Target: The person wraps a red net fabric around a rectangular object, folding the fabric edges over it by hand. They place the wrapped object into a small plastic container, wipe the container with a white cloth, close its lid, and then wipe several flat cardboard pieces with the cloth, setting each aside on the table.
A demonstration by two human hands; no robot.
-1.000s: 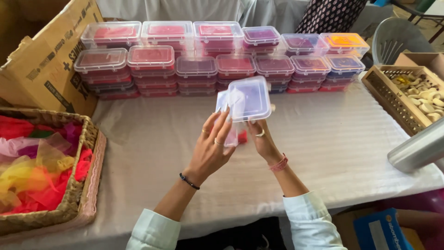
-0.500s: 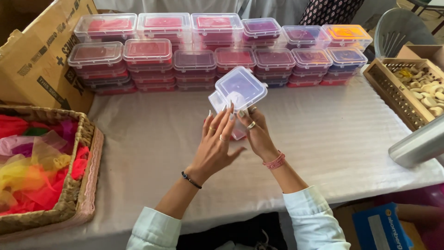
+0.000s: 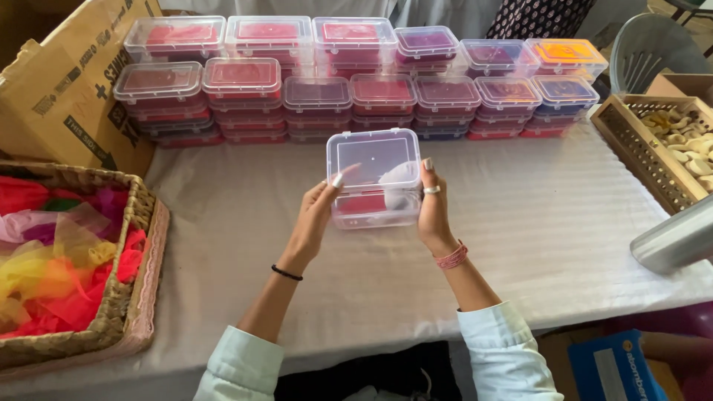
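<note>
Above the near middle of the white-clothed table point(image 3: 520, 245), the left hand point(image 3: 316, 215) and right hand point(image 3: 432, 212) are clasping a clear lidded box point(image 3: 373, 178) by its short ends (long axis left-right), fingers curled shut; beyond, stacked boxes point(image 3: 349, 85) are waiting.

Table point(image 3: 520, 245) is wearing a white ribbed cloth and carrying a lot: stacks of clear lidded boxes point(image 3: 349, 93) lining up along the far edge, a wicker basket of bright tissue point(image 3: 126, 312) sitting at the left, and a wooden tray of pale pieces point(image 3: 653, 148) hanging out on the right.
</note>
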